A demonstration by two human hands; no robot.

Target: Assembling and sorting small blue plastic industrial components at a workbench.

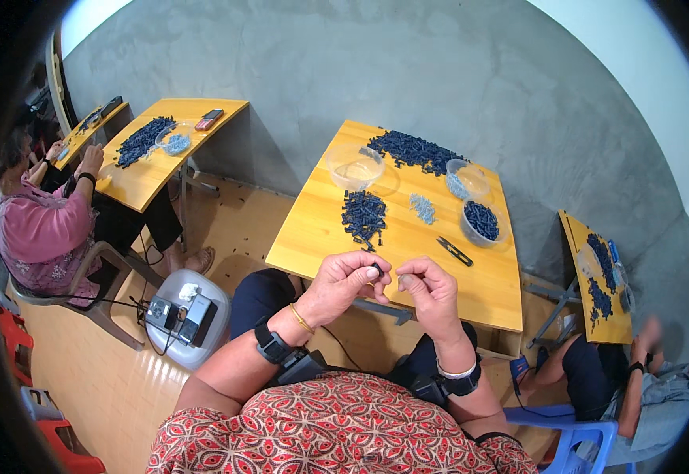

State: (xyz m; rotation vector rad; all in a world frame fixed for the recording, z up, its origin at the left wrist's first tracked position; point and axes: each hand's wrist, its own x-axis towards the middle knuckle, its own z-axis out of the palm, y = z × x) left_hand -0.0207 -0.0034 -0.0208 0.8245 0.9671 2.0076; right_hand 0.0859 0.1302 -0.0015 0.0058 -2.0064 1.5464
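Note:
Above the near edge of the yellow wooden table (pixel 313 229), my left hand (pixel 336 286) pinches a small dark blue piece (pixel 376 270) between thumb and fingertips. Close beside it, my right hand (pixel 431 294) has its thumb and forefinger pressed together; anything between them is too small to make out. Just beyond my hands lies a heap of short dark blue tube-like pieces (pixel 363 213). Right of that heap are small light blue bits (pixel 422 208). Black thread snips (pixel 455 251) rest farther right.
A larger dark heap (pixel 413 150) covers the table's far side. Around it stand a clear bowl (pixel 333 168), a bowl with light blue bits (pixel 483 180) and a bowl of dark pieces (pixel 502 229). People sit at tables left and right. A grey stool (pixel 182 359) holds devices and cables.

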